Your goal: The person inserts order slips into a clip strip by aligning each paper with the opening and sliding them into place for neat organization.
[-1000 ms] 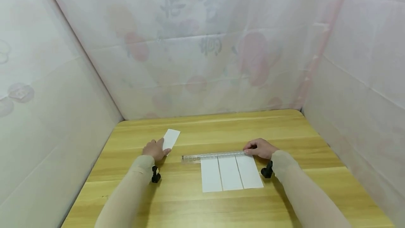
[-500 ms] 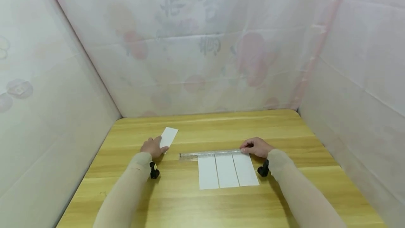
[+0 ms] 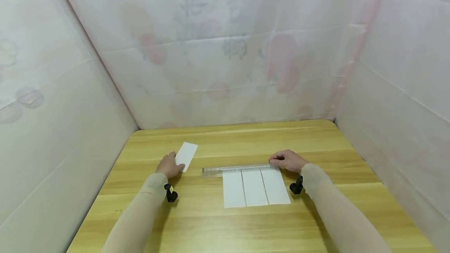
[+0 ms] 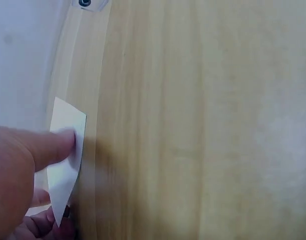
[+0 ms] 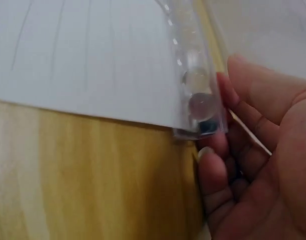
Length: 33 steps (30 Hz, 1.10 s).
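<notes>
In the head view, my left hand (image 3: 168, 166) pinches a small white paper strip (image 3: 187, 154) at the table's left. My thumb lies over its face in the left wrist view, with fingers behind the paper (image 4: 62, 175). My right hand (image 3: 289, 161) grips the right end of a clear plastic ruler (image 3: 232, 169), fingers curled at that end. Along its length, the ruler overlaps the top edges of three white paper strips (image 3: 256, 190) lying side by side with narrow gaps. Faint lines mark the nearest paper (image 5: 92, 60) in the right wrist view.
The wood-grain table (image 3: 225, 229) has rounded far corners. Pale printed cloth (image 3: 225, 57) hangs behind it and along both sides. A small black device (image 3: 170, 193) sits on my left wrist, another black device (image 3: 297, 186) on my right.
My left hand and its paper strip have shifted slightly left, and more of the strip shows beside my fingers. My right hand stays at the ruler's end; the head view moves a little.
</notes>
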Tool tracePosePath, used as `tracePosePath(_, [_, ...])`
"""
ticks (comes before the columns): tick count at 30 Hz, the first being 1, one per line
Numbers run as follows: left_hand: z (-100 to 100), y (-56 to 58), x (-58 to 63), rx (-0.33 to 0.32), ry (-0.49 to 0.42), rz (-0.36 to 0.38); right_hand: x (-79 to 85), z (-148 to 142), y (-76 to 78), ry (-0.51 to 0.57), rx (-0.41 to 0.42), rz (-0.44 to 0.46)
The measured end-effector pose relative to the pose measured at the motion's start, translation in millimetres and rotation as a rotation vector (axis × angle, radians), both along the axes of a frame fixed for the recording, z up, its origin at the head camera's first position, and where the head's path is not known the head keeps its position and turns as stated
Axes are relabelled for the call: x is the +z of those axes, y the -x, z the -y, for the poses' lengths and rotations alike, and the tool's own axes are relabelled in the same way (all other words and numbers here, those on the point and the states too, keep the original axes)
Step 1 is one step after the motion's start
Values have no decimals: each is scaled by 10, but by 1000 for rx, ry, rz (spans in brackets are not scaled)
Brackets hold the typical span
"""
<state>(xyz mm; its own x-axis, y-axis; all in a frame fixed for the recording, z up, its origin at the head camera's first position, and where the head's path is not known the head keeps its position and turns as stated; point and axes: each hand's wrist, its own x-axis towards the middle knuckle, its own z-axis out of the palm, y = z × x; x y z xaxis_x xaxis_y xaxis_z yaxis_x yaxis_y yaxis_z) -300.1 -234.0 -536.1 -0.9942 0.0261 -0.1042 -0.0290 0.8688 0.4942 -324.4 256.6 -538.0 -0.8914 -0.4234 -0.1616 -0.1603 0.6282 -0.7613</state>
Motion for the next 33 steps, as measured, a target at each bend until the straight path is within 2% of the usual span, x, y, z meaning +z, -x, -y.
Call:
tracePosePath(7, [59, -20, -47, 20, -59, -15, 165, 105, -20, -17, -22, -52])
tracePosePath(16, [126, -53, -62, 35, -122, -61, 405, 419, -55, -136, 54, -157])
tracePosePath(24, [154, -171, -19, 3, -135, -144, 396, 602, -90, -248, 143, -318])
tracePosePath(33, [113, -308, -25, 18, -197, -171, 379, 741, -88, -400, 277, -426])
